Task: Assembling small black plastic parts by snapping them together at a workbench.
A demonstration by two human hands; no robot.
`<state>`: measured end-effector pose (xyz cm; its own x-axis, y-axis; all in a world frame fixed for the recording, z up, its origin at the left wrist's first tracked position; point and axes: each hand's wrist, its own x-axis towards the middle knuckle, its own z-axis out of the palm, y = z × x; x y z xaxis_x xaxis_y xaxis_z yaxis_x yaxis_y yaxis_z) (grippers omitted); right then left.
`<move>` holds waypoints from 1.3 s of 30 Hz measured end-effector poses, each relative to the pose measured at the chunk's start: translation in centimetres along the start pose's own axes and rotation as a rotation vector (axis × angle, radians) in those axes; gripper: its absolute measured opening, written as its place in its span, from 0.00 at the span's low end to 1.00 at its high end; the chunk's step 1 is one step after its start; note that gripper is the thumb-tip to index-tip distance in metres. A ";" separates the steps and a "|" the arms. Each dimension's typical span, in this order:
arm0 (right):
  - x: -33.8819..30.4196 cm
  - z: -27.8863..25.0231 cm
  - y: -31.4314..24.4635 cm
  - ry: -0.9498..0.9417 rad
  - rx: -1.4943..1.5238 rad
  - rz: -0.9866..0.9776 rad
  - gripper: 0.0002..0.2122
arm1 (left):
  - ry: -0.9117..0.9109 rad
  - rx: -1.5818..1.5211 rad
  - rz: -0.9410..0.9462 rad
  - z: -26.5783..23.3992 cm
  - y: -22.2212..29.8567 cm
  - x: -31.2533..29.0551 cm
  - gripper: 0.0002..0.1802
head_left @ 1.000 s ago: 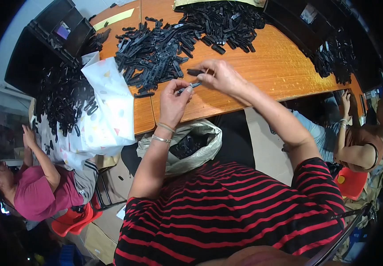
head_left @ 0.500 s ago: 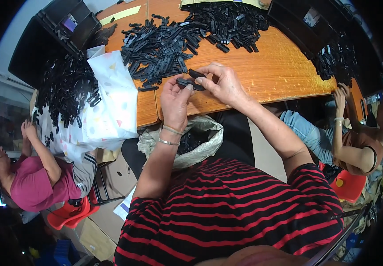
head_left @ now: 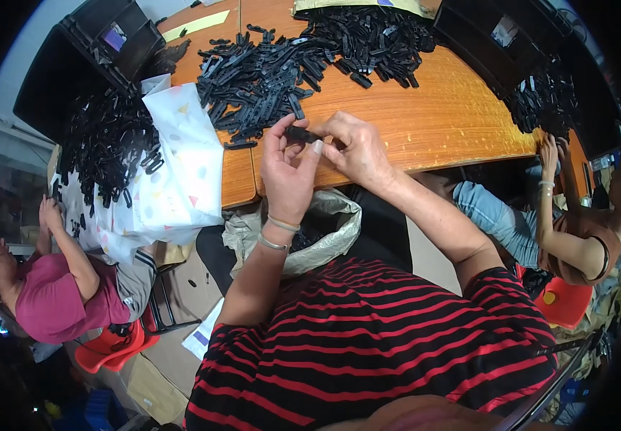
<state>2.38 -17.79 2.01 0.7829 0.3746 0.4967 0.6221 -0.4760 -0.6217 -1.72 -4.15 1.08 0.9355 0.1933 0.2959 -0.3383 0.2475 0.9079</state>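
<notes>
Just past the table's front edge, a small elongated black plastic part [head_left: 300,134] sits between my two hands. My left hand [head_left: 289,169] is closed on it, with fingers and thumb around its sides. My right hand [head_left: 353,149] pinches at its right end, and those fingertips are partly hidden. Whether it is one piece or two pressed together I cannot tell. Beyond my hands lies a heap of loose long black plastic parts [head_left: 260,86]. A second heap of black parts [head_left: 375,43] spreads behind it to the right.
On my lap an open pale woven sack [head_left: 346,233] holds dark pieces. At left, black parts [head_left: 109,144] lie on a white patterned sheet [head_left: 188,158], beside a black crate [head_left: 52,79]. Another black crate [head_left: 497,43] tips out parts at right. A co-worker sits on each side.
Two separate black parts were visible in my hands; they have come together, and one dark shape shows now. My left hand has turned and opened its palm toward me.
</notes>
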 end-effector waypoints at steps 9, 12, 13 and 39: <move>-0.2 1.2 0.0 0.007 0.305 0.174 0.14 | -0.038 0.398 0.158 -0.6 1.0 0.1 0.20; -0.8 2.1 0.5 -0.114 0.363 0.245 0.14 | 0.012 0.177 0.011 -1.0 0.5 -0.2 0.19; -1.0 2.5 0.6 -0.110 0.392 0.276 0.13 | 0.000 0.166 0.005 -1.2 0.3 -0.4 0.18; 3.5 -1.4 9.4 0.092 -0.454 0.159 0.07 | -0.194 1.321 0.145 -12.4 -1.6 4.7 0.06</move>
<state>10.93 -22.07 -1.24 0.8517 0.2075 0.4812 0.4147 -0.8282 -0.3769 1.94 8.12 -2.64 0.9363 -0.0250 0.3504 -0.1869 -0.8801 0.4365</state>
